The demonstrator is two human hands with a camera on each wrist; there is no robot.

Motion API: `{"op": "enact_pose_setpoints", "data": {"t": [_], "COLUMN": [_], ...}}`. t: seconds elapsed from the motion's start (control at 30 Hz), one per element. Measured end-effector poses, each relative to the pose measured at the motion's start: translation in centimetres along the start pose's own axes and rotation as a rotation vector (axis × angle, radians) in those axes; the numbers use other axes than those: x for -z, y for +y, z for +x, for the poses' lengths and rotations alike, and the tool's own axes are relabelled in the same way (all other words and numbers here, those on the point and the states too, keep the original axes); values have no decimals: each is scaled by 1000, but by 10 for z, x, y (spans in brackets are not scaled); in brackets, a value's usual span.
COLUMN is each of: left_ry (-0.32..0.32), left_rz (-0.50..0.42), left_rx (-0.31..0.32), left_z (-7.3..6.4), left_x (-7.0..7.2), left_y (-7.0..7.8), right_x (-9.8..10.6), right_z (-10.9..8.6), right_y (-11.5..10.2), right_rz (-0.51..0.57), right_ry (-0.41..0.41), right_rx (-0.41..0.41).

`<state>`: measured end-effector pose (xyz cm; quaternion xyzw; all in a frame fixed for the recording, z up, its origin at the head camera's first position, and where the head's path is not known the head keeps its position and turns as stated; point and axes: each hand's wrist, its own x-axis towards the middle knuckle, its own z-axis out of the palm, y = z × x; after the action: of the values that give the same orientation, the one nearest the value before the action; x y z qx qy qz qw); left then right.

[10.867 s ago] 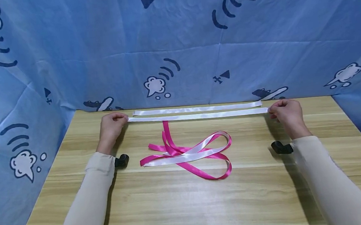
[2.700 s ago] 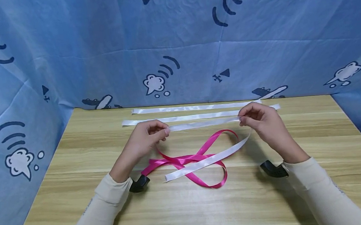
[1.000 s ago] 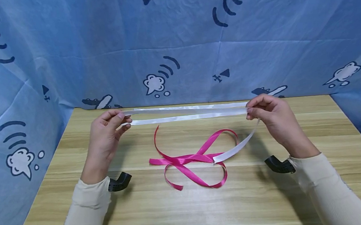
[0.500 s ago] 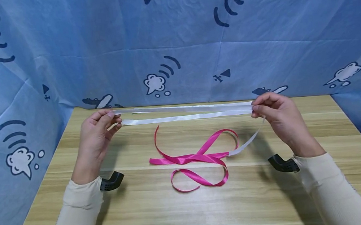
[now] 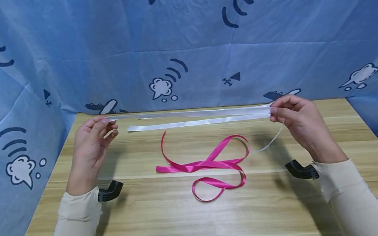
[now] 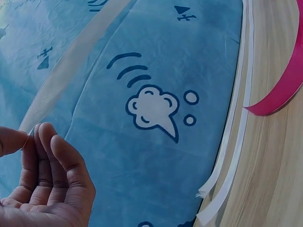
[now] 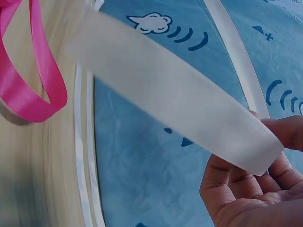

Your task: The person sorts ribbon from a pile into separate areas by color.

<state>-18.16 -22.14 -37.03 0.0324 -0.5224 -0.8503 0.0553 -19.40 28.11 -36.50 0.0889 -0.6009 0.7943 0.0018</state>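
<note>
A white ribbon (image 5: 182,114) is stretched between my hands above the back of the table. Its left end is pinched by the thumb and fingertips of my left hand (image 5: 91,148). My right hand (image 5: 304,131) pinches it further along, and a loose tail (image 7: 175,99) hangs from those fingers, edge-on in the head view. On the wood below lies another white ribbon (image 5: 196,123), laid straight. A further white ribbon (image 7: 93,142) runs alongside it near the cloth, partly hidden in the head view by the held one. A pink ribbon (image 5: 210,165) lies in loops nearer me.
The wooden table (image 5: 192,224) ends at the back against a blue patterned cloth (image 5: 110,80), which also hangs at both sides. A black camera mount (image 5: 110,191) sticks out from the left wrist, and another black mount (image 5: 301,170) from the right.
Both hands have taken up a third white ribbon and drawn apart, lengthening the span between them. Its tail has slid rightward off the pink ribbon, whose front loop shifted right. A second ribbon was laid down earlier.
</note>
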Motion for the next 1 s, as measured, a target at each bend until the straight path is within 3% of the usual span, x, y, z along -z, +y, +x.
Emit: {"op": "enact_pose_setpoints", "data": {"t": [0.33,0.63,1.0], "left_ry": [16,70,90], "left_rz": [-59,-42,-88], "left_rx": [-17,-42,-33], "left_z": [-1,-2,-4], "left_x": [10,18,28], "left_y": [5,11,14], "right_x": [7,10,14], "right_z": [-2,-3,-6], "right_y": [-3,-4,-3], "right_rz": [26,29,-46], "right_ry": [40,56,108], "right_rx": [-12,-28,-44]}}
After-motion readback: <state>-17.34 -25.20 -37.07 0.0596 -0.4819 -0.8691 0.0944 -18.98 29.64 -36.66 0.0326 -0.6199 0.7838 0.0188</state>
